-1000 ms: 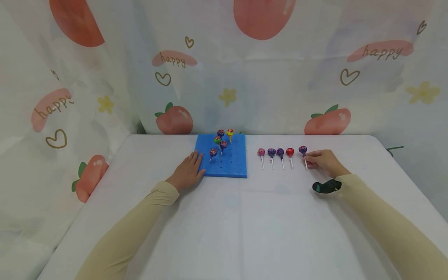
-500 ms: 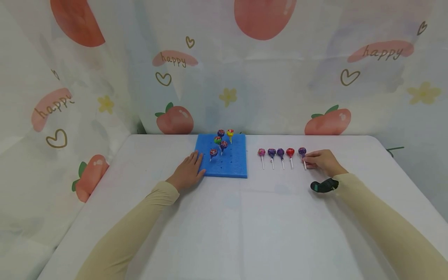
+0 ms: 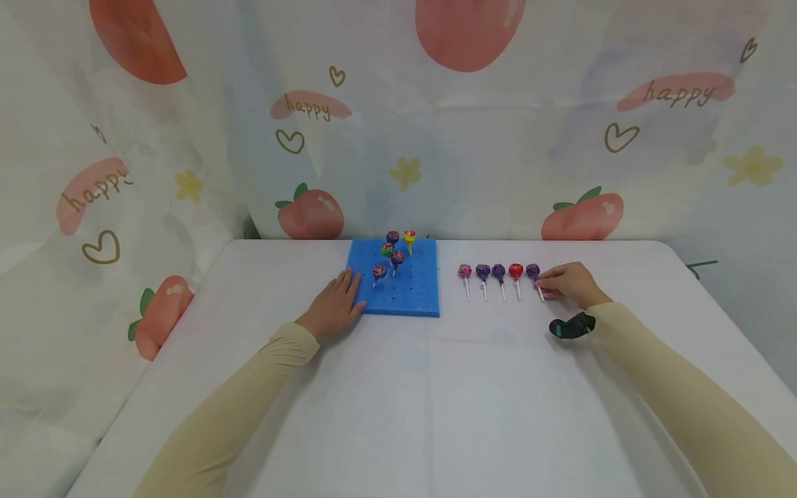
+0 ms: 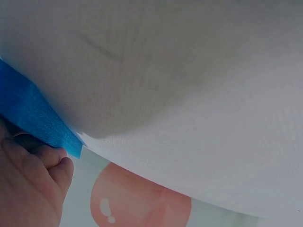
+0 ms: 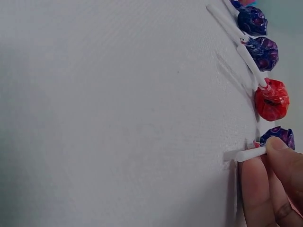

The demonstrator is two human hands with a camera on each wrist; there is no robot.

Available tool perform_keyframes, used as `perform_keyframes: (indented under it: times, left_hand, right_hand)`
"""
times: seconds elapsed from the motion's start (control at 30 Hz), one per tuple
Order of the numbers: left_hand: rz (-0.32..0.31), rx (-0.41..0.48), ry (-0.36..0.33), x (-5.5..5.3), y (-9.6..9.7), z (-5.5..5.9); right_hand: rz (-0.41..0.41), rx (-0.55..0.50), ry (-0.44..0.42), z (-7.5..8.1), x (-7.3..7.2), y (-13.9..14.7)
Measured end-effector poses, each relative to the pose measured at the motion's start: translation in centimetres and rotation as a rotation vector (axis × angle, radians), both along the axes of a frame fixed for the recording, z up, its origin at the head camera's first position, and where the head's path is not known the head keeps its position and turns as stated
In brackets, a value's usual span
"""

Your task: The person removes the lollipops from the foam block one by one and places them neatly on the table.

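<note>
My right hand pinches the white stick of a purple-wrapped lollipop between thumb and fingers. This lollipop is at the right end of a row, close beside a red lollipop. Further left in the row lie two purple lollipops and a pink lollipop. In the right wrist view the held stick points away from the candy heads. My left hand rests with extended fingers on the left edge of a blue foam board. Several lollipops stand in the board, among them a yellow lollipop and a green lollipop.
Small holes dot the board's top. A white cloth covers the table, whose back edge meets a printed curtain. A dark device is worn at the right wrist, low over the table.
My right hand has moved slightly left with the purple lollipop, bringing it closer to the red one, and its stick now slants more. The left hand and board have stayed put.
</note>
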State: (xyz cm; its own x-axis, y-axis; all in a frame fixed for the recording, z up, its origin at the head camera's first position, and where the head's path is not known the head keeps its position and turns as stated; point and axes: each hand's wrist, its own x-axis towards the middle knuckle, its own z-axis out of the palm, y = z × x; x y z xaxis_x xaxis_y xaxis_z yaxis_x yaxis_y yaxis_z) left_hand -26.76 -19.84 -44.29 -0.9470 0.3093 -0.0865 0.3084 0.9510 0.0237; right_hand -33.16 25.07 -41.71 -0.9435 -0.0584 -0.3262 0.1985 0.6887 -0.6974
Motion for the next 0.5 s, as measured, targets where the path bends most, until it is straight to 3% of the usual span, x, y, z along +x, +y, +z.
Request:
perform_keyframes:
  times: [0.23, 0.5]
  left_hand:
    - [0.010, -0.011, -0.012, -0.05, -0.02, -0.09]
    - [0.000, -0.012, -0.005, -0.07, -0.19, -0.17]
  right_hand:
    - [-0.024, 0.029, 0.006, -0.30, -0.51, -0.37]
    - [0.007, 0.053, 0.001, -0.34, -0.66, -0.41]
